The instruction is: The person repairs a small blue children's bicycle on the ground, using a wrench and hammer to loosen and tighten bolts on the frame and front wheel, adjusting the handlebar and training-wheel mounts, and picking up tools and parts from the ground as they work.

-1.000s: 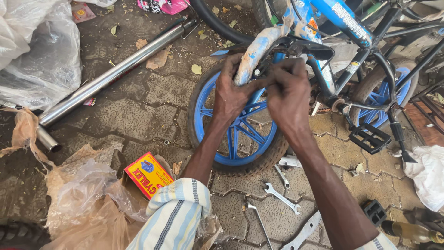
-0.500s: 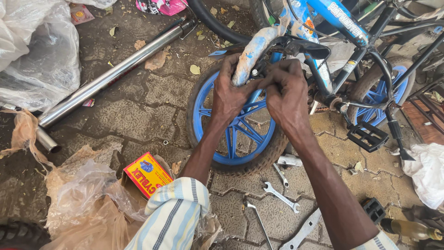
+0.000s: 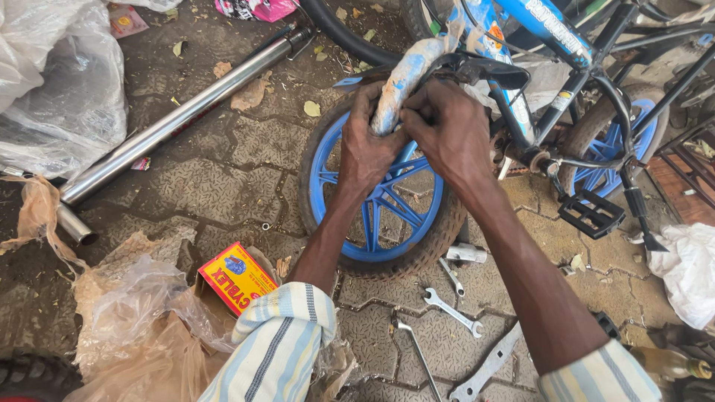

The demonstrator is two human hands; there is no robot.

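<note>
A small blue bicycle (image 3: 555, 30) lies on the paved ground with its blue-spoked wheel (image 3: 380, 223) below my hands. My left hand (image 3: 369, 145) and my right hand (image 3: 447, 130) are both closed around a curved part wrapped in pale plastic (image 3: 406, 74) above that wheel, fingers pressed together on the wrapping. A black saddle-like piece (image 3: 488, 71) sits just right of the wrapped part. A second blue wheel (image 3: 611, 160) and a black pedal (image 3: 592, 212) show at the right.
Spanners (image 3: 450, 309) and a flat wrench (image 3: 488, 365) lie near my forearms. A long metal tube (image 3: 171, 123) crosses the left. A yellow and red carton (image 3: 237, 277), crumpled clear plastic (image 3: 59, 89) and brown paper (image 3: 141, 350) lie at the left, a white bag (image 3: 689, 272) at the right.
Both hands stay on the wrapped part, with only small shifts of the fingers. Nothing else has visibly moved.
</note>
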